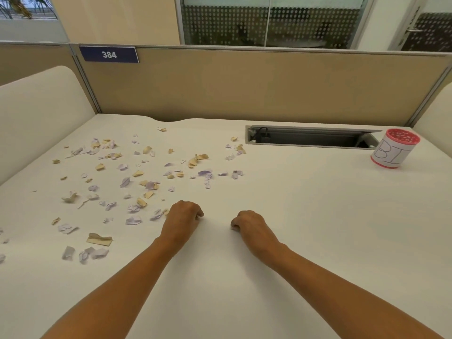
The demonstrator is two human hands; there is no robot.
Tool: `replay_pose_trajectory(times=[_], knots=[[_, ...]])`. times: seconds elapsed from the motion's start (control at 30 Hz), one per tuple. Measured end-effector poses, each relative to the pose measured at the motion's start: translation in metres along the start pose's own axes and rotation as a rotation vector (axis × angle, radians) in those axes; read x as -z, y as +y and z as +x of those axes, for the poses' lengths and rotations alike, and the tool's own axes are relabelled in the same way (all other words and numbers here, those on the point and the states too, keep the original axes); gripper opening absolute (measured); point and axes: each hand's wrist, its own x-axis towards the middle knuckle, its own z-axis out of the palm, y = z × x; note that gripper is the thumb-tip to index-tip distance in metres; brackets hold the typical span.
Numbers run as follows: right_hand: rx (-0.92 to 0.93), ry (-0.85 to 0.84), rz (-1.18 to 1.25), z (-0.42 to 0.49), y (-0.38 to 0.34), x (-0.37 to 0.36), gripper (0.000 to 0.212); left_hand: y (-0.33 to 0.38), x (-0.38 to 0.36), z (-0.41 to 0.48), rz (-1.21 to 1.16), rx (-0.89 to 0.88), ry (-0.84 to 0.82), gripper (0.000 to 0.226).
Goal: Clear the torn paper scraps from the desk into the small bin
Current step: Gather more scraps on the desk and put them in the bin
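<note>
Plainly, little looks cleared yet. Nearest, both hands rest knuckles-up on the desk (293, 216) with fingers curled under. The left hand (183, 216) is at the near edge of the litter and the right hand (249, 223) lies apart, a pale fleck at its fingertips; whether either holds a scrap I cannot tell. Beyond, leftward, the torn paper scraps (151, 185) lie scattered, lilac and tan. Far right stands the small bin (393, 149), red-rimmed, just beside the open cable tray (310, 138).
</note>
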Motion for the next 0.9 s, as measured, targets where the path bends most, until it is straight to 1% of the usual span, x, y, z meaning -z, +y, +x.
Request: replay_pose_trajectory(times=[0.07,0.2,0.3,0.4,0.77,0.9], knots=[[-0.015,0.016,0.014,-0.004,0.019,0.006,0.022,0.017,-0.004,-0.004,-0.059,0.01,0.016,0.026],[-0.041,0.066,0.057,-0.016,0.062,0.025,0.021,0.06,-0.018,-0.012,-0.131,-0.016,-0.009,0.026],[-0.108,0.09,0.062,-0.027,0.094,0.044,0.024,0.098,-0.033,-0.014,-0.174,-0.039,-0.048,0.028],[-0.173,0.102,0.089,-0.039,0.129,0.064,0.023,0.136,-0.045,-0.007,-0.236,-0.022,-0.048,0.027],[-0.319,0.134,0.124,-0.059,0.257,0.146,0.023,0.256,-0.08,0.053,-0.402,0.137,-0.038,0.019],[-0.356,0.202,0.143,-0.051,0.305,0.187,0.023,0.304,-0.094,0.089,-0.434,0.147,-0.049,0.016]])
